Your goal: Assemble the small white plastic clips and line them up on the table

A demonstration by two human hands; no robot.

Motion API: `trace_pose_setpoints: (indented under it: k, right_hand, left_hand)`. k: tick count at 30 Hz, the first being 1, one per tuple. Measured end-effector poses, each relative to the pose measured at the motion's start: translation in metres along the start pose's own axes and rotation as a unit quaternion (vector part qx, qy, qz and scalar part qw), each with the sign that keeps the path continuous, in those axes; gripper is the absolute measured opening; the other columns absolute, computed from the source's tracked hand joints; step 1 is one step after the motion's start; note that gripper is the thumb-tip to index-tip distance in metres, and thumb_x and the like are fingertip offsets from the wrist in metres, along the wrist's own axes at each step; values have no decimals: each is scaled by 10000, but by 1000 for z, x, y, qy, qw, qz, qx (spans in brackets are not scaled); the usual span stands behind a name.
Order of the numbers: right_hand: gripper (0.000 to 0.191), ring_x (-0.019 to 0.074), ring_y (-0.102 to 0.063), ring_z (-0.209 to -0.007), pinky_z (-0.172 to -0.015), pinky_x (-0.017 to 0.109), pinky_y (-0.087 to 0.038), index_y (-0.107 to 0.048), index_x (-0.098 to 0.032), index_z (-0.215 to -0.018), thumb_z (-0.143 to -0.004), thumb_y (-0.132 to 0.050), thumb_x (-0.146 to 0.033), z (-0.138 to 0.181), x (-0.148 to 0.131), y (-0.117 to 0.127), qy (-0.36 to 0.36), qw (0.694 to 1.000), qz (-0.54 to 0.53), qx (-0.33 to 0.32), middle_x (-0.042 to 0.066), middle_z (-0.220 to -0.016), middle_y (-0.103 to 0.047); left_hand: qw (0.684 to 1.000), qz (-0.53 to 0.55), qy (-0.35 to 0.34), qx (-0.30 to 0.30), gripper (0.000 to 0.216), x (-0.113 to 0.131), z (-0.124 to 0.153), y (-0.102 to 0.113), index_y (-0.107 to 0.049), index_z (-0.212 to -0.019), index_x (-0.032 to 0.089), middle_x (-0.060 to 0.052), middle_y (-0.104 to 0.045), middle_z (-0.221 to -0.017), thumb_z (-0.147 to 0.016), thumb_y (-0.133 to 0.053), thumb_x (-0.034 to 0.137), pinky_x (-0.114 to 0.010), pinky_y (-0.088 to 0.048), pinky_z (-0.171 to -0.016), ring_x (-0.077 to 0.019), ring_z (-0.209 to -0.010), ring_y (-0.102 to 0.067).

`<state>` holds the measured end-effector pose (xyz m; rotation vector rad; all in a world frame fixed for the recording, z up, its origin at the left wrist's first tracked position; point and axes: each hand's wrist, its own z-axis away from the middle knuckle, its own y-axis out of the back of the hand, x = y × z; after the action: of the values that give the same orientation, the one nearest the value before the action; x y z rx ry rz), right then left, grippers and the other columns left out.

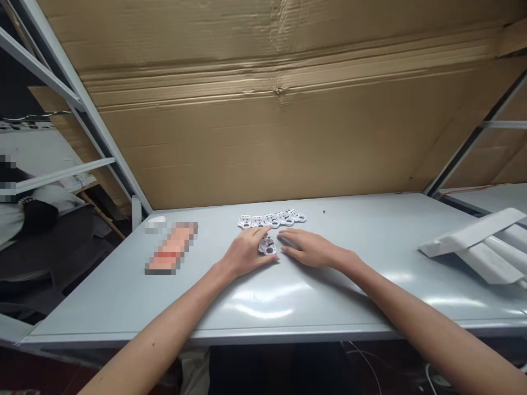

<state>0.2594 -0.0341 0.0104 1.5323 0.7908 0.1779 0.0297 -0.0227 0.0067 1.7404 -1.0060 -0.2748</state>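
The thumb and forefinger of the left hand [245, 252] stand apart, one on either side of a small white piece [268, 247] with a round ring at its near end; whether they press on it I cannot tell. The piece sits within the curve of that hand, ring toward the person. Just to its right, the right hand [310, 248] reaches in with its fingers pointing left, thumb and forefinger parted with a gap between them and nothing held; their tips come near the piece.

Beyond the hands, just past the left fingertips, five similar pieces form a row [271, 220] running left to right, set close together, the rightmost ones seeming to overlap. Small red and dark details show on them. All of this lies on a pale, glossy worktop [370, 236], with a tiny dark speck [324, 212] right of the row.

Farther out to the left lie a pixelated pinkish, oblong object [175, 244] and, behind it, a small white item [156, 221]. To the right, several long white pieces [477, 247] are heaped across one another. Cardboard [267, 148] walls the back, between grey metal posts [96, 131]. At far left another person's dark sleeve [39, 216] shows; below the worktop hang pale cables [366, 362].
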Motion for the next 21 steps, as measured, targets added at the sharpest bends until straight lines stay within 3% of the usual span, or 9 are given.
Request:
trace_pose_setpoints:
  k: [5,10,13,21]
  right_hand:
    - [312,284,-607,-1119,-925,441,-495,-623,-204,-1194,-965,-421,-272,-3,6,-3,-3,998,-5,61,118,-1230,-651]
    - [299,255,-589,-1145,-960,426,-485,-647,-199,-1124,-881,-485,-138,-8,-1,-11,80,988,-47,125,115,-1256,-621]
    - [282,256,-609,-1098,-938,425,-499,-666,-182,-1100,-865,-516,-139,-10,-6,-17,104,986,-64,118,129,-1209,-641]
    - [197,222,-659,-935,-825,372,-534,-715,-200,-964,-903,-530,-171,-12,-2,-16,131,982,-95,101,92,-1066,-703]
  left_hand:
    - [999,4,-6,-39,846,-11,2,9,-467,-1408,196,-162,-515,-1399,-718,-785,567,-484,-427,-1059,-352,-1281,-493]
    - [998,-7,-4,-67,586,-18,4,13,-611,-1256,187,-163,-500,-1404,-784,-748,506,-521,-379,-1090,-367,-1328,-432]
    - [998,3,-4,-67,457,-14,4,11,-648,-1182,195,-150,-525,-1374,-825,-716,471,-504,-393,-1076,-355,-1305,-457]
    - [998,23,-3,-60,438,2,1,7,-639,-1136,202,-107,-629,-1204,-807,-714,482,-426,-470,-974,-299,-1156,-560]
